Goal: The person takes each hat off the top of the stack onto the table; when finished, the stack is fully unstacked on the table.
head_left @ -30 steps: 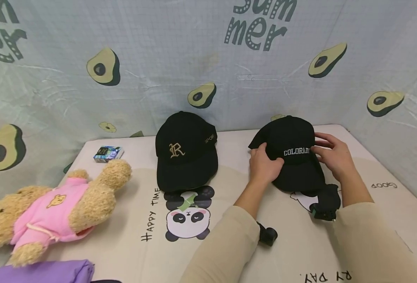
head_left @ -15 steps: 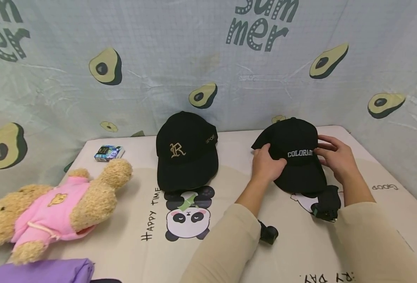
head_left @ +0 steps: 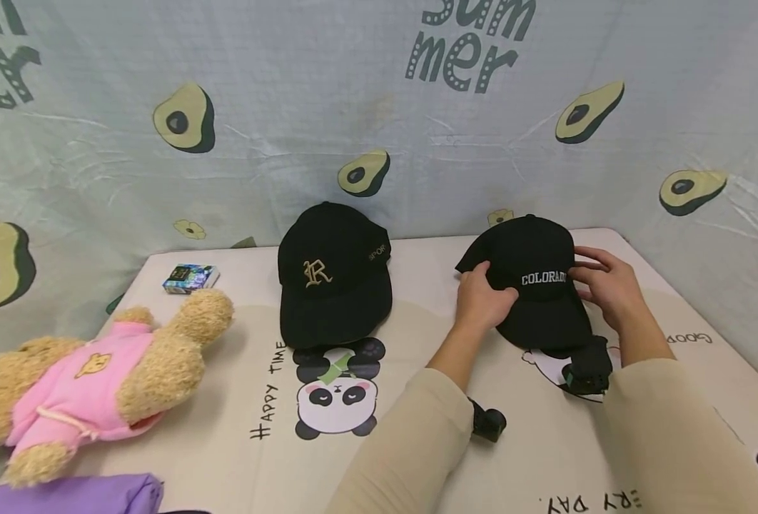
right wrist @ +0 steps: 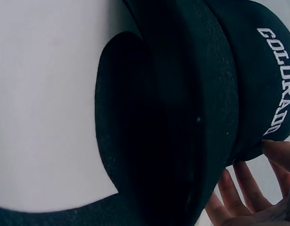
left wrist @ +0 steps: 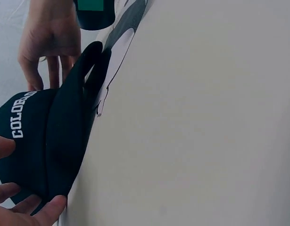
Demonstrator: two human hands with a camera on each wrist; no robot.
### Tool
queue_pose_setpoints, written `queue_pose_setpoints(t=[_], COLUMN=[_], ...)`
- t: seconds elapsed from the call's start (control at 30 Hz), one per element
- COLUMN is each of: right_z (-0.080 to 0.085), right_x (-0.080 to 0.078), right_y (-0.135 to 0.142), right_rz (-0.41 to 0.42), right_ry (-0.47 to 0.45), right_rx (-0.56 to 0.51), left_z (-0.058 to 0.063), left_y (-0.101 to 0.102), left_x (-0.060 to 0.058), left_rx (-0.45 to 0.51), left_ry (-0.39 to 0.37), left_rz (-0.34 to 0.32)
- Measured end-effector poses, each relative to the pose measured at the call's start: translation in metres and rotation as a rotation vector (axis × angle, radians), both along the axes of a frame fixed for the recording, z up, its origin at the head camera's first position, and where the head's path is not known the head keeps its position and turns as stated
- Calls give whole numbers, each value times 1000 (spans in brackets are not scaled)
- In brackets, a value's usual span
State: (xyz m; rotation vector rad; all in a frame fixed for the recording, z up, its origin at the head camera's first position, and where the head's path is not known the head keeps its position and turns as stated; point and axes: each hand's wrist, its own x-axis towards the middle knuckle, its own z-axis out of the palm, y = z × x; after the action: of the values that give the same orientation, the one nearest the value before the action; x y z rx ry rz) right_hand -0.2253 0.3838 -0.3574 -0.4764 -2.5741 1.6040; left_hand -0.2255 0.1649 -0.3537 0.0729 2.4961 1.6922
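A black baseball cap (head_left: 533, 250) with white "COLORADO" lettering stands at the back right of the table, its brim toward me. My left hand (head_left: 484, 303) holds its left side, thumb on the front panel and fingers along the side. On the other side, my right hand (head_left: 613, 289) touches the cap near the end of the lettering with fairly straight fingers. The right wrist view shows the underside of the dark brim (right wrist: 154, 117) and my right fingertips (right wrist: 241, 169) against the cap's edge. A second black cap (head_left: 334, 278) with a gold "R" sits to the left.
A teddy bear (head_left: 90, 385) in a pink top lies at the left. Behind it is a small blue patterned box (head_left: 190, 278). Folded purple cloth (head_left: 71, 496) lies at the front left corner. An avocado-print curtain (head_left: 276, 107) hangs behind the printed table cover (head_left: 225, 428).
The COLORADO cap has moved slightly to the right against the second cap, with both hands alongside it. The whole head view has shifted a little.
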Motion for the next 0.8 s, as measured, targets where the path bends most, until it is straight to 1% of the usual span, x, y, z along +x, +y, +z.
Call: queue_pose_setpoints(t=[0.17, 0.33, 0.57, 0.8], right_z=[-2, -2, -1, -1], right_x=[2, 1, -1, 0], right_y=[6, 6, 5, 5], right_rz=[-22, -25, -35, -31], right_ry=[-20, -18, -4, 6], right_rx=[11, 1, 4, 7], left_z=[-2, -1, 2, 2], left_y=[6, 9, 6, 6], left_x=[2, 2, 0, -2], left_rx=[30, 46, 68, 90], left_ry=[-38, -65, -54, -65], left_rz=[-17, -2, -13, -13])
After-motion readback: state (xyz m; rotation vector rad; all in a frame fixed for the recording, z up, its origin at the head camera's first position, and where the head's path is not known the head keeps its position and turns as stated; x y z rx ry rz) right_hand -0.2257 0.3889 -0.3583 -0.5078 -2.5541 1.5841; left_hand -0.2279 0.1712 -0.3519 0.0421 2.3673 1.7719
